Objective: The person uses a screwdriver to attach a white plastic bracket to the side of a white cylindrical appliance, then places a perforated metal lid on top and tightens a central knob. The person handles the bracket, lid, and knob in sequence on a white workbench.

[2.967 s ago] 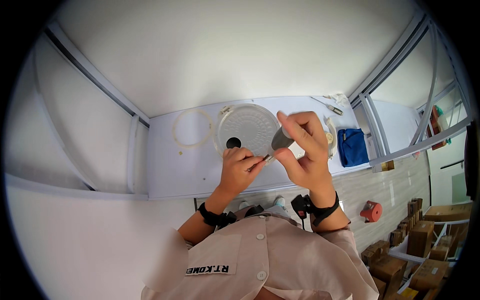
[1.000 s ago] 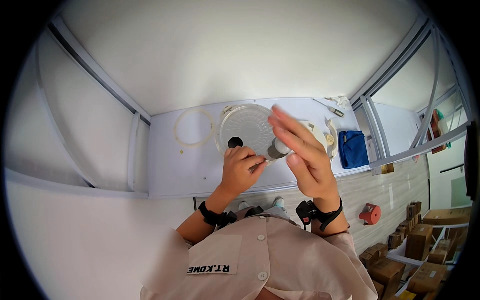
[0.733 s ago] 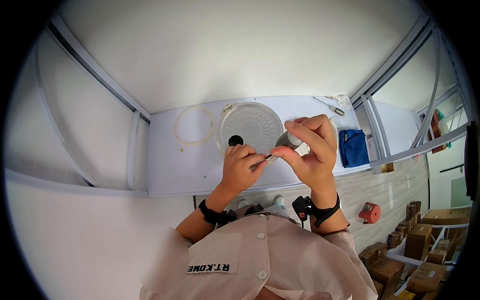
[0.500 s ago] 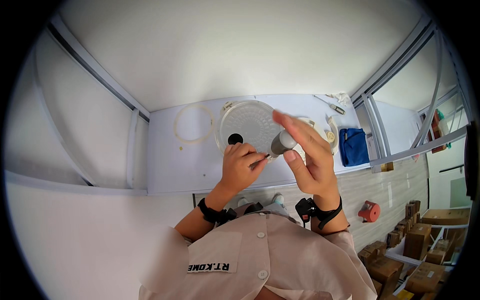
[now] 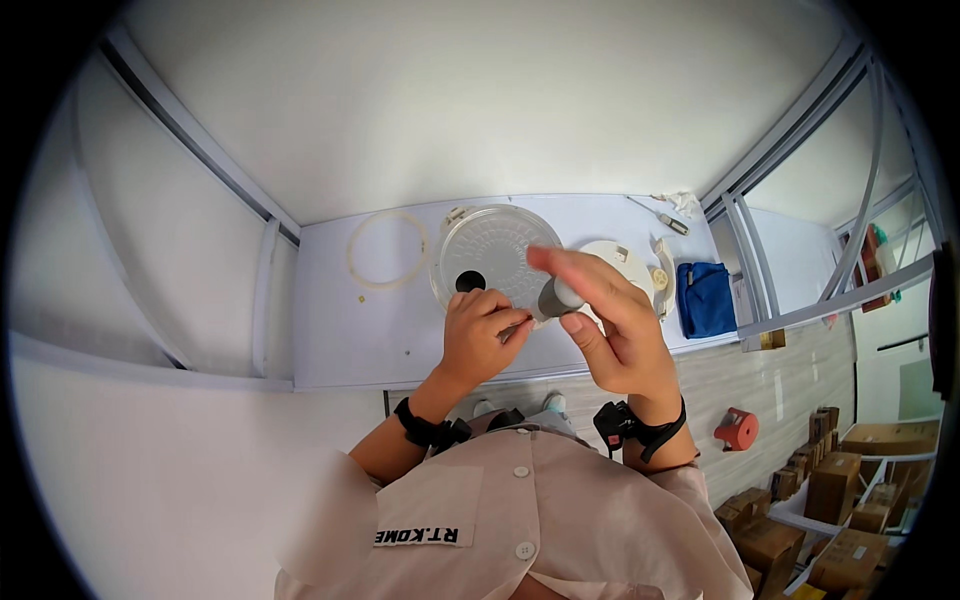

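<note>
My right hand holds the grey handle of what looks like a screwdriver, between thumb and curved fingers. Its far end points down-left to the fingertips of my left hand. Those fingertips are pinched together at the near edge of a round, whitish lid-like part with a patterned grey face; what they grip is hidden. Just beyond the left fingers, a black round spot shows on the lid. A white round disc lies partly behind my right hand.
A pale ring and a small yellowish piece lie at left. On the right are a curved white part, a blue cloth pouch and another screwdriver. A red stool and cardboard boxes stand on the floor.
My right hand and the grey handle have turned and shifted slightly left, and more of the white disc shows. The left hand has stayed almost where it was.
</note>
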Demonstrator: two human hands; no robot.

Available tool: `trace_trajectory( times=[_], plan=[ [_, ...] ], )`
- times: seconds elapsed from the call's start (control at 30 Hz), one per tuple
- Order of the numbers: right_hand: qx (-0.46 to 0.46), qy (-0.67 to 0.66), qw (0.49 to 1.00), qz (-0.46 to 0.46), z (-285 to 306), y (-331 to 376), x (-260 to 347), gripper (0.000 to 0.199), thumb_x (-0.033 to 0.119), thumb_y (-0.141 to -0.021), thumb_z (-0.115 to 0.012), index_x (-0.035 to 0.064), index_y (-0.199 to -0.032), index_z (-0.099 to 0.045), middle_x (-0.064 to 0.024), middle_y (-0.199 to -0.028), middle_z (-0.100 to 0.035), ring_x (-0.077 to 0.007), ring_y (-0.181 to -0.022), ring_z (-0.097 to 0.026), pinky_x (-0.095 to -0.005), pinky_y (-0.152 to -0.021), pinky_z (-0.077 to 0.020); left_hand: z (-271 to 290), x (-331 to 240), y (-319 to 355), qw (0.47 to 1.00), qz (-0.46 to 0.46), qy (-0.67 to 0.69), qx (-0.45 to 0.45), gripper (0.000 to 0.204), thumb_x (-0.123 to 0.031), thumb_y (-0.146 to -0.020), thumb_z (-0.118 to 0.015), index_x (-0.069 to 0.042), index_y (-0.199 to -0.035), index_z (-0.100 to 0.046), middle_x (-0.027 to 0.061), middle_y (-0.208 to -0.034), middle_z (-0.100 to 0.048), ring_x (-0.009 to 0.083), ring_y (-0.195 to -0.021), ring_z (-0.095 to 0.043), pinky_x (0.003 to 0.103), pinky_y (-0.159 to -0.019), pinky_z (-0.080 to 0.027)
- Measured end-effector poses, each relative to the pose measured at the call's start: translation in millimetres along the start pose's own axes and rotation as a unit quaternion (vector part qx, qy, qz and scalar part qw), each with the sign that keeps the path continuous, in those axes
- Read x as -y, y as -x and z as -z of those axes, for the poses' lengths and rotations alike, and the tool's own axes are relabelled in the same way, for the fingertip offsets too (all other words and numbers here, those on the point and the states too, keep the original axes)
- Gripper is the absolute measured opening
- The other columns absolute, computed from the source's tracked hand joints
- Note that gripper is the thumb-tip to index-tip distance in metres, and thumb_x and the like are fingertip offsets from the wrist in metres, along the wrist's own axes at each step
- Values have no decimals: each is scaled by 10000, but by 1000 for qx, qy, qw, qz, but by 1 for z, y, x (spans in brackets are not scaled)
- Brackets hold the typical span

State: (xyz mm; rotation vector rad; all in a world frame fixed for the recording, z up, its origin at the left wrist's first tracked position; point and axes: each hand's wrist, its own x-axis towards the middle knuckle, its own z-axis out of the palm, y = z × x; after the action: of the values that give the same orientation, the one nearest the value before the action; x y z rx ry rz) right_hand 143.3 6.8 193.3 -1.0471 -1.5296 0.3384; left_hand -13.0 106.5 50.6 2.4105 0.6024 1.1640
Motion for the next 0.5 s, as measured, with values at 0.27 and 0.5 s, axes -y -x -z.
trace_trajectory(
  times=[0.27, 0.5],
  plan=[
    [-57, 214, 975, 20, 7, 11, -15, 517, 122, -841, -854, 17, -1316, -678, -169, -1238, -673, -282, -1103, -657, -364, -879, -544, -2, -2, 0, 1000, 2, -6, -9, 106, -172, -755, -866, -172, -831, -793, -47, -817, -603, 175, -760, -583, 368, -735, -385],
    [-21, 44, 998, 42, 2, 7, -15, 576, 120, -794, -882, 72, -1337, -696, -170, -1197, -654, -250, -987, -618, -333, -766, -523, -2, -2, -1, 1000, -3, -8, -15, 124, -173, -739, -877, -177, -826, -789, -53, -808, -602, 175, -758, -581, 370, -717, -384]
  ],
)
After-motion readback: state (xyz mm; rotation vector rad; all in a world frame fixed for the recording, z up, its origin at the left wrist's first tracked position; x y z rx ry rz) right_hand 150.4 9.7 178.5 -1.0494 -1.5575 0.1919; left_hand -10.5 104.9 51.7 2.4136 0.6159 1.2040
